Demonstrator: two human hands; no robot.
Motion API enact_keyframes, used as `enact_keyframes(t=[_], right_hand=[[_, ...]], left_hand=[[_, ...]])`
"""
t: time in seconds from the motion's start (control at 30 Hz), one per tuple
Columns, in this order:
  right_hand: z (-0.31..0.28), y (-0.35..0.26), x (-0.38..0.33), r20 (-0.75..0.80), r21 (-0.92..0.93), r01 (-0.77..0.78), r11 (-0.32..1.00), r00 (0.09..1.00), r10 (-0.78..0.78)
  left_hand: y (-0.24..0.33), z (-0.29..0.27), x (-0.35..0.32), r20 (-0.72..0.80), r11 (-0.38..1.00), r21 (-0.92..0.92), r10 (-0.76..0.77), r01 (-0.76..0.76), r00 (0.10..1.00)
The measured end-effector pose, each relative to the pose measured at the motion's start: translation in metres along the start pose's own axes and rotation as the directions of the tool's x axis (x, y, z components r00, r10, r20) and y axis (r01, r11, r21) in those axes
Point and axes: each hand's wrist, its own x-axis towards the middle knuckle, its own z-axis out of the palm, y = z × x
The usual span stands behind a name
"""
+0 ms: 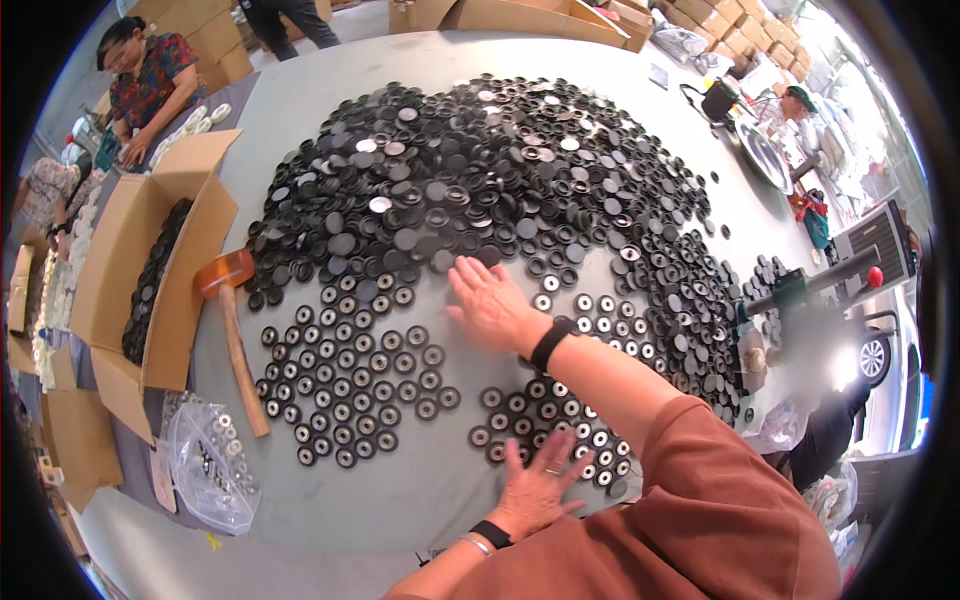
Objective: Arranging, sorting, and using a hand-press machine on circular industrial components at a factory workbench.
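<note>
Both grips open, flat, right hand (490, 303) and left hand (535, 490) hiding black discs (350, 400).

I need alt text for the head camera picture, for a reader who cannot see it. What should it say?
Two bare hands rest flat on a grey table among small black round caps: the right hand at the edge of a big heap, the left hand by a small group. A wooden mallet, an open cardboard box and a plastic bag lie to the left.

both hands (490, 300) lie flat among black round caps (470, 180) on a grey table (400, 500).
</note>
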Motion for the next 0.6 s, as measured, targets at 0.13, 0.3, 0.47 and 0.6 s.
enact_keyframes(t=[0.13, 0.3, 0.47, 0.6], right_hand=[[-0.006, -0.006, -0.021, 0.104, -0.012, 0.012, 1.000, 0.995, -0.011], [-0.037, -0.001, -0.083, 0.278, -0.127, -0.014, 0.992, 0.959, 0.050], [-0.034, -0.075, -0.013, 0.025, 0.188, 0.145, 0.971, 0.988, -0.153], [-0.001, -0.154, 0.065, -0.095, 0.345, 0.355, 0.869, 0.934, -0.344]], left_hand=[[-0.013, -0.014, -0.007, -0.113, 0.994, -0.014, -0.110, 0.109, 0.987], [-0.100, -0.091, -0.076, -0.403, 0.856, 0.056, -0.452, 0.514, 0.796], [-0.172, -0.120, -0.137, -0.548, 0.715, -0.007, -0.587, 0.699, 0.596], [-0.202, -0.129, -0.148, -0.500, 0.697, -0.057, -0.640, 0.715, 0.584]])
